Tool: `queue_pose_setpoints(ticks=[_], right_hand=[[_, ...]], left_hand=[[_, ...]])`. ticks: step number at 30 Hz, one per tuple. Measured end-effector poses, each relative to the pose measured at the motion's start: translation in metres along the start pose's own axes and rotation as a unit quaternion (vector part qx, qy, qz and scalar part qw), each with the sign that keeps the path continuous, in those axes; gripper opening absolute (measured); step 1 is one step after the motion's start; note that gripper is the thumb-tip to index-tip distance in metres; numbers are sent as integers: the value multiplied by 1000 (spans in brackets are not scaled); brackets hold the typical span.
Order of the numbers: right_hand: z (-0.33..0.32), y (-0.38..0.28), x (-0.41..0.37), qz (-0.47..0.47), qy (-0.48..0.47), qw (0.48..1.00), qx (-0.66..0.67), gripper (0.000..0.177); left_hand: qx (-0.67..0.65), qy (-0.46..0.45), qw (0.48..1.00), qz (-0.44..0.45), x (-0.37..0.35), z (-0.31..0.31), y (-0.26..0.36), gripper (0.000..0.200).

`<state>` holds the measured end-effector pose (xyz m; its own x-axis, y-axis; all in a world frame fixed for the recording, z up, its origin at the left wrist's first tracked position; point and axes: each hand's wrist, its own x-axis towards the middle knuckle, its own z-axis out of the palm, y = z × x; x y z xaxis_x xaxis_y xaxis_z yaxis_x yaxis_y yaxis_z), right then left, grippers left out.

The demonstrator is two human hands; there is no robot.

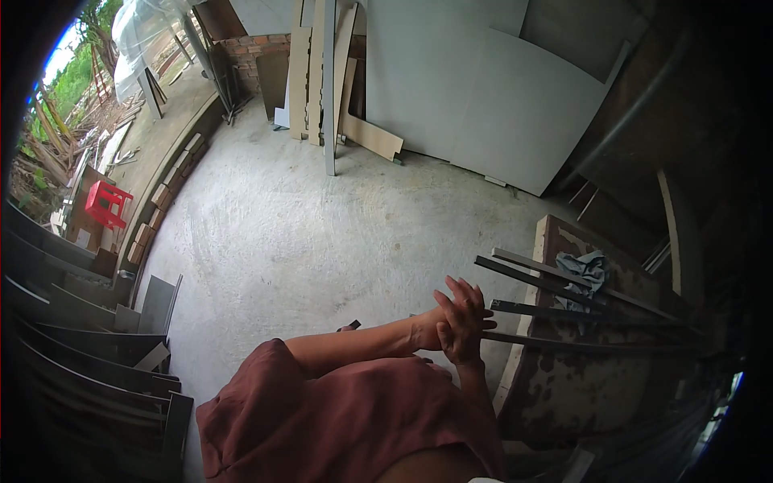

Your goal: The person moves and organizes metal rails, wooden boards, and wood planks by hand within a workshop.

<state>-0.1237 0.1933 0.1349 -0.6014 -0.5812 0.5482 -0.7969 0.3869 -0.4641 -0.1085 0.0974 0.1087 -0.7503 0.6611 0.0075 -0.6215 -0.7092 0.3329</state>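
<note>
My left hand [431, 328] reaches in from the left on a bent forearm and meets my right hand in front of the red-brown shirt [346, 410]. Most of its fingers are hidden behind the other hand. My right hand [462, 326] comes up from below with its fingers pointing upward and slightly apart, resting against the left hand. No object shows in it. Just right of the hands are the ends of several dark metal bars [515, 308].
The bars lie across a worn, stained table [547, 382] with a grey-blue cloth [586, 278]. Large grey panels [475, 88] and wooden strips [300, 80] lean at the back. Metal pieces [161, 306] stand at left; a red stool [107, 204] lies beyond the brick edging [161, 196].
</note>
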Motion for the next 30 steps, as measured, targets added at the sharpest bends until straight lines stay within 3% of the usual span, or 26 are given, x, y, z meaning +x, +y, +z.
queue_pose_setpoints(ticks=[2, 3, 5, 6, 8, 9, 10, 11, 12, 15, 16, 17, 19, 20, 21, 22, 23, 25, 27, 29, 30], right_hand=[[-1, 15, -5, 30, -21, 999, -20, 49], [0, 31, -13, 93, -13, 995, 23, 58], [-2, 51, -25, 275, 39, 950, 143, 70], [-4, 55, -27, 295, 73, 934, 186, 75], [-5, 51, -19, 348, 124, 873, 318, 80], [-3, 36, -6, 349, 118, 873, 318, 80], [2, 15, 12, 357, 128, 808, 451, 79], [5, 5, 22, 356, 135, 726, 573, 79], [13, 8, 21, 361, 109, 550, 745, 73], [27, -4, 29, 410, 26, 562, 718, 80], [24, -3, 30, 406, 30, 525, 747, 74], [14, -12, 37, 428, 52, 559, 709, 82], [-1, -15, 49, 403, 45, 588, 700, 84], [-9, -26, 60, 382, 47, 620, 684, 86], [-15, -30, 64, 381, 48, 621, 684, 86], [-20, -33, 67, 319, 27, 666, 674, 87], [-21, -34, 72, 251, 6, 708, 661, 87], [-10, -37, 79, 204, -14, 854, 479, 90], [15, -37, 77, 165, -104, 889, 414, 91], [47, -32, 65, 131, -263, 881, 370, 89], [58, -41, 59, 126, -270, 901, 316, 87]], left_hand=[[-60, 92, 993, -33, -10, -13, 4, 68], [-64, 93, 993, -30, -20, 1, 16, 68], [77, -23, 996, -35, -38, 54, 55, 80], [76, -20, 997, -27, -41, 67, 62, 80], [270, -20, 955, 121, -42, 81, 69, 82], [465, 0, 858, 220, -30, 68, 68, 79], [462, 2, 858, 222, -21, 60, 60, 79], [637, 23, 703, 315, -14, 55, 48, 75], [773, 44, 502, 387, -12, 46, 39, 72], [782, -8, 477, 401, -19, -23, 27, 67], [832, 11, 421, 361, -28, -28, 37, 65], [862, 50, 393, 315, -36, -37, 43, 64], [864, 172, 386, 273, -51, -57, 53, 65], [847, 263, 406, 222, -59, -69, 52, 66], [819, 350, 420, 170, -66, -76, 53, 68], [697, 398, 563, 199, -73, -81, 54, 68], [700, 395, 559, 202, -79, -78, 56, 68], [458, 386, 766, 233, -91, -60, 59, 71], [206, 390, 878, 184, -91, -30, 61, 78], [114, 345, 911, 195, -90, -22, 66, 84], [92, 366, 903, 206, -88, -25, 71, 84]])
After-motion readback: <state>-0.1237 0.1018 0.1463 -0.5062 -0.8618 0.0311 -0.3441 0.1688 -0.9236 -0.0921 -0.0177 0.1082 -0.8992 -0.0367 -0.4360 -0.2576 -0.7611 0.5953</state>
